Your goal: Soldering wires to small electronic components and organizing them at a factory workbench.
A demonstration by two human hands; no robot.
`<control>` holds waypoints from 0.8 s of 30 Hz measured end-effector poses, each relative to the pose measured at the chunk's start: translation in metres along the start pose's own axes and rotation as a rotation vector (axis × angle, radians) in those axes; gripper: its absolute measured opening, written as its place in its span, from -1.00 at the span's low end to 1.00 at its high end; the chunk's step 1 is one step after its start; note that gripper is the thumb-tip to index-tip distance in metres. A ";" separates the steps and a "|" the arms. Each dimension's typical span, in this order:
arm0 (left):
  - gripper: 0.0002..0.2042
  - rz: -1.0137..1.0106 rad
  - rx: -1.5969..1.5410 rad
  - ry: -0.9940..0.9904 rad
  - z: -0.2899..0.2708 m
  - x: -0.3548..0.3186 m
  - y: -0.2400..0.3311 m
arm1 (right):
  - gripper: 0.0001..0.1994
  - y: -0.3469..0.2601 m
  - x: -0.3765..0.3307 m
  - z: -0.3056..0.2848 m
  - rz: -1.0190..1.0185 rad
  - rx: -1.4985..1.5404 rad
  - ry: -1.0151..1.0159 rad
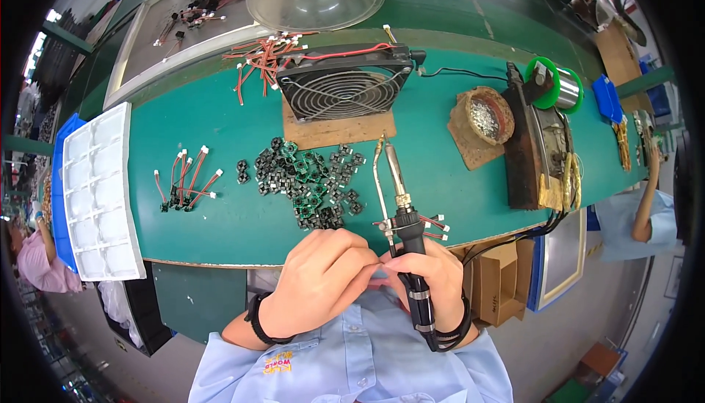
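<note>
My right hand (433,271) grips the black handle of a soldering iron (400,201), whose metal tip points away from me over the green bench (220,131). My left hand (323,278) is closed beside it near the bench's front edge, its fingertips pinching something small that I cannot make out. Red-and-white wires (437,225) stick out just right of the iron. A pile of small black and green parts (305,179) lies just beyond my hands.
A black fan (341,83) stands on cardboard behind the pile. Wired pieces (183,182) lie to the left, beside a white compartment tray (95,190). A tip-cleaner bowl (485,116), an iron stand (540,146) and a green solder spool (554,83) sit right. Other people work at both sides.
</note>
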State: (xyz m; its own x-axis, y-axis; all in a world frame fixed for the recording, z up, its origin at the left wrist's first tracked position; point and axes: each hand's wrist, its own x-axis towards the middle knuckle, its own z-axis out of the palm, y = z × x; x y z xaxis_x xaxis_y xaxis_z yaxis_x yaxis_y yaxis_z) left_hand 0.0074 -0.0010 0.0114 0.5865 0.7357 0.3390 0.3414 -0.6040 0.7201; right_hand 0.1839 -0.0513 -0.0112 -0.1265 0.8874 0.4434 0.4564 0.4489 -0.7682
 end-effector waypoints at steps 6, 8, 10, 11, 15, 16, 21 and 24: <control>-0.81 0.030 0.060 0.030 0.001 -0.004 0.003 | -0.62 -0.005 -0.005 -0.003 0.036 0.015 -0.034; -0.80 -0.012 -0.016 0.016 0.002 -0.008 0.002 | -0.61 -0.005 -0.007 0.004 0.068 0.174 0.078; -0.80 -0.034 -0.050 0.011 0.003 -0.010 0.002 | -0.61 -0.004 -0.007 0.008 0.063 0.197 0.114; -0.80 -0.047 -0.087 0.023 0.004 -0.010 0.003 | -0.61 -0.004 -0.008 0.010 0.061 0.217 0.151; -0.83 -0.101 -0.179 0.043 0.005 -0.013 0.003 | -0.62 -0.005 -0.011 0.015 0.113 0.300 0.198; -0.85 -0.128 -0.201 0.037 0.005 -0.014 0.003 | -0.62 -0.005 -0.011 0.016 0.141 0.330 0.204; -0.88 -0.213 -0.039 0.146 -0.001 -0.022 -0.019 | -0.62 0.000 -0.011 0.015 0.129 0.266 0.180; -0.88 -0.501 0.188 0.356 -0.005 -0.023 -0.037 | -0.63 0.002 -0.012 0.008 0.304 0.394 0.250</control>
State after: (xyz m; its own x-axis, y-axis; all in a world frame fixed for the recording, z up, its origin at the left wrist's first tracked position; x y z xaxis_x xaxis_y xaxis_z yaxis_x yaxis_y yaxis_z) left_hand -0.0227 0.0057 -0.0200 0.0537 0.9797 0.1929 0.6526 -0.1806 0.7359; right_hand 0.1789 -0.0607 -0.0219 0.1946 0.9526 0.2338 0.0699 0.2243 -0.9720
